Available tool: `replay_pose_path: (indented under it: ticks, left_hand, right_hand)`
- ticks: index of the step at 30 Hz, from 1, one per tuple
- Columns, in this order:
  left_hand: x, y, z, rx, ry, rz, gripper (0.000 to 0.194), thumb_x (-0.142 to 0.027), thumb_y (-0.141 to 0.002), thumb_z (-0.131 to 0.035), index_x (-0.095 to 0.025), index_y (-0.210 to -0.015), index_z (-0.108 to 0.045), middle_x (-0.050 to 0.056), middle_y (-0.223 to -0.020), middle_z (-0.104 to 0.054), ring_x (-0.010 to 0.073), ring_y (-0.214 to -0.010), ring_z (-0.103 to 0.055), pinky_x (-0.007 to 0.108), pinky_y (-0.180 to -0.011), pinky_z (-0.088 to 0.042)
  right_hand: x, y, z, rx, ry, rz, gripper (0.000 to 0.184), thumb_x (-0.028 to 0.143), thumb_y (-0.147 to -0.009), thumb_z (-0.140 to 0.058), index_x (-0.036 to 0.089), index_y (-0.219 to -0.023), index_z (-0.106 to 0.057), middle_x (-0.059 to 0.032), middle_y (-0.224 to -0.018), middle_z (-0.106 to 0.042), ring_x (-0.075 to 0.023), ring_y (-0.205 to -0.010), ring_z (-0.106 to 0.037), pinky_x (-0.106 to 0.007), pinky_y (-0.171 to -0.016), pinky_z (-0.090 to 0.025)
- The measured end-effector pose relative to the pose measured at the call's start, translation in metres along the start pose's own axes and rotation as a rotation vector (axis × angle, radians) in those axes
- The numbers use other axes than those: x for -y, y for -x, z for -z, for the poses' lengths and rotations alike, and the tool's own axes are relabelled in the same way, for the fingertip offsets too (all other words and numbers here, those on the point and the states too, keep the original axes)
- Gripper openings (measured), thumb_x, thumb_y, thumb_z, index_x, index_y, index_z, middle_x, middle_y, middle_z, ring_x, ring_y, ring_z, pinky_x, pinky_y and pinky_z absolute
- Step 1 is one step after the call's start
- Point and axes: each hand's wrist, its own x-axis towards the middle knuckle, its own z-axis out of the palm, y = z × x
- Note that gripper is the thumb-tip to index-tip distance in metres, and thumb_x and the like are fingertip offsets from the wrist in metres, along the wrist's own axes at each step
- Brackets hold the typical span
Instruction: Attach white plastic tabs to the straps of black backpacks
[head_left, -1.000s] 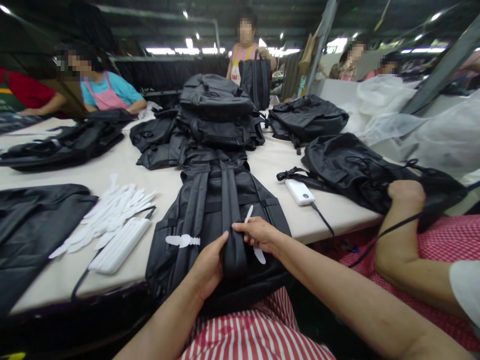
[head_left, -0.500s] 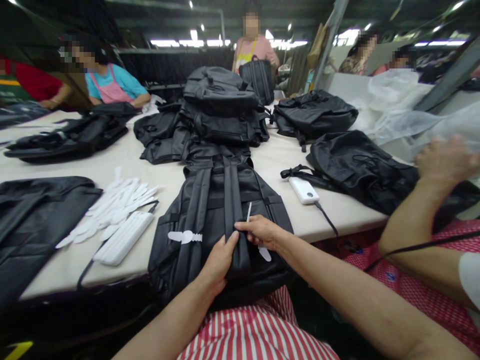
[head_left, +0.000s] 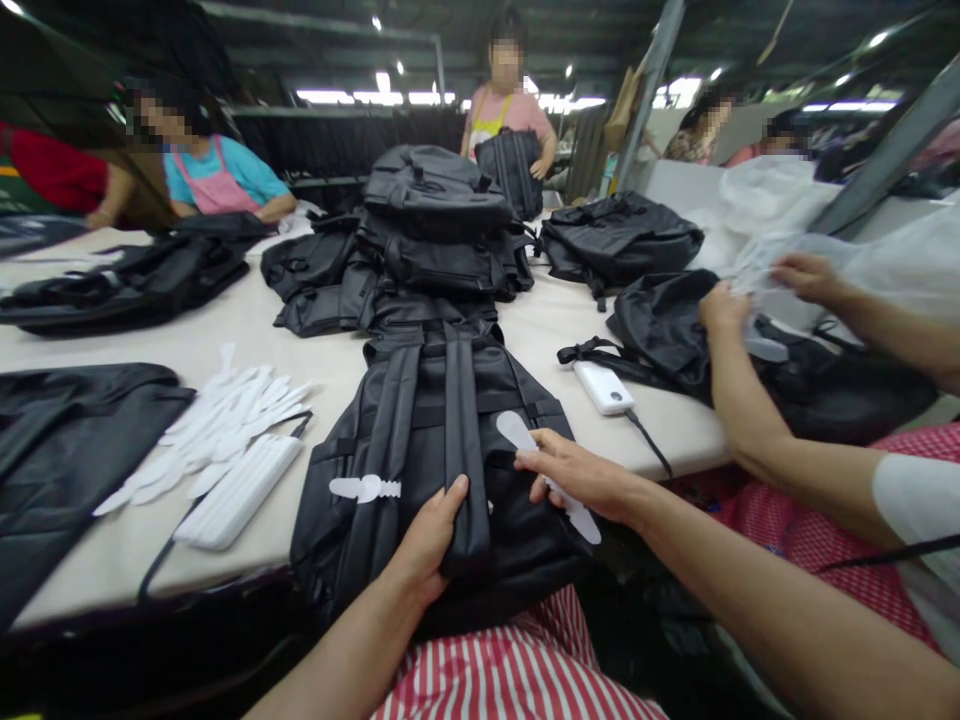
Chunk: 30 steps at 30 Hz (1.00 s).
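A black backpack lies in front of me with its two padded shoulder straps facing up. My left hand is closed on the right-hand shoulder strap, thumb on top and fingers tucked beneath. Between the fingers of my right hand is a white plastic strip with rounded ends, held above the bag's right side and apart from the strap. Around the left-hand strap sits a similar white strip, its notched end pointing right.
Loose white strips are heaped left, beside a white power bank. Another white power bank with a cable lies right. Black backpacks are piled ahead. At right, a co-worker's hands handle clear plastic over a bag.
My right hand has moved right, away from the strap, with the white strip now turned broadside. My left hand stays on the strap. The co-worker's hands have come in over their bag.
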Motion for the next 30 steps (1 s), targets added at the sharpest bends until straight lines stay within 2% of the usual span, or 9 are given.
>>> replay_pose_path:
  ticks: [2,5,10,12,16,20,22,26,30]
  left_hand:
    - [0.0,0.0,0.0,-0.018,-0.004,0.01,0.027,-0.039,-0.078,-0.059,-0.012,-0.08,-0.061,0.004,-0.062,-0.066,0.011,-0.048,-0.058,0.019,-0.044,-0.044]
    - [-0.002,0.0,-0.001,-0.058,-0.017,-0.007,0.027,-0.038,-0.077,-0.06,-0.012,-0.082,-0.061,0.004,-0.061,-0.066,0.0118,-0.047,-0.058,0.02,-0.043,-0.045]
    - [-0.024,0.007,0.002,-0.068,-0.062,-0.013,0.029,-0.039,-0.078,-0.057,-0.01,-0.079,-0.062,0.004,-0.054,-0.063,0.011,-0.04,-0.055,0.02,-0.039,-0.042]
    - [-0.034,0.011,0.002,-0.068,-0.086,-0.022,0.031,-0.04,-0.078,-0.057,-0.009,-0.077,-0.063,0.005,-0.052,-0.062,0.0115,-0.039,-0.054,0.02,-0.039,-0.042]
    - [-0.035,0.013,-0.004,-0.037,-0.099,-0.039,0.032,-0.039,-0.078,-0.058,-0.009,-0.085,-0.064,0.005,-0.055,-0.064,0.0134,-0.043,-0.056,0.022,-0.042,-0.044]
    - [-0.019,0.008,-0.008,-0.025,-0.096,-0.044,0.032,-0.038,-0.079,-0.056,-0.008,-0.088,-0.064,0.007,-0.064,-0.067,0.0125,-0.048,-0.058,0.021,-0.046,-0.044]
    - [-0.014,0.005,-0.008,-0.052,-0.093,-0.048,0.032,-0.037,-0.079,-0.057,-0.008,-0.088,-0.064,0.008,-0.065,-0.067,0.0109,-0.048,-0.057,0.019,-0.046,-0.043]
    - [-0.01,0.002,-0.008,-0.058,-0.035,-0.039,0.031,-0.036,-0.08,-0.057,-0.007,-0.09,-0.063,0.009,-0.067,-0.068,0.0116,-0.052,-0.059,0.019,-0.049,-0.044]
    - [-0.007,0.0,-0.01,-0.072,0.008,-0.074,0.037,-0.036,-0.079,-0.057,-0.01,-0.105,-0.058,0.009,-0.074,-0.07,0.0148,-0.059,-0.063,0.023,-0.056,-0.048]
  right_hand:
    - [-0.003,0.011,0.007,-0.066,0.001,0.006,0.026,0.04,-0.084,-0.046,0.017,-0.097,-0.049,-0.0003,-0.07,-0.06,-0.0052,-0.044,-0.047,-0.015,-0.04,-0.034]
    - [-0.012,0.017,0.003,-0.064,0.035,-0.03,0.014,0.025,-0.083,-0.041,0.015,-0.081,-0.051,0.0002,-0.066,-0.059,-0.0057,-0.041,-0.049,-0.016,-0.036,-0.032]
    - [-0.018,0.006,-0.02,0.111,0.243,-0.248,0.027,0.019,-0.083,-0.033,0.015,-0.062,-0.05,0.0037,-0.036,-0.046,-0.0076,-0.026,-0.039,-0.018,-0.031,-0.028]
    - [-0.014,0.0,-0.026,0.162,0.225,-0.265,0.028,0.017,-0.083,-0.032,0.016,-0.061,-0.049,0.0034,-0.034,-0.046,-0.0087,-0.025,-0.04,-0.018,-0.032,-0.03]
    - [-0.006,-0.02,-0.037,0.179,0.093,-0.194,0.018,0.012,-0.079,-0.035,0.017,-0.07,-0.051,0.0041,-0.04,-0.052,-0.0104,-0.028,-0.046,-0.019,-0.033,-0.033]
    - [-0.002,-0.043,-0.045,0.046,-0.017,-0.022,0.019,0.005,-0.071,-0.038,0.016,-0.064,-0.053,0.0051,-0.042,-0.05,-0.0072,-0.035,-0.046,-0.016,-0.036,-0.033]
    - [-0.002,-0.05,-0.045,0.008,-0.062,0.01,0.018,0.003,-0.066,-0.041,0.014,-0.058,-0.053,0.0046,-0.042,-0.049,-0.0059,-0.038,-0.045,-0.015,-0.038,-0.032]
    - [-0.002,-0.053,-0.042,0.078,-0.166,-0.016,0.012,0.006,-0.062,-0.046,0.013,-0.059,-0.055,0.004,-0.046,-0.049,-0.0058,-0.041,-0.044,-0.016,-0.038,-0.028]
    - [0.0,-0.053,-0.042,0.117,-0.237,0.004,0.012,0.01,-0.061,-0.049,0.012,-0.068,-0.058,0.0047,-0.047,-0.048,-0.0061,-0.042,-0.044,-0.016,-0.039,-0.031]
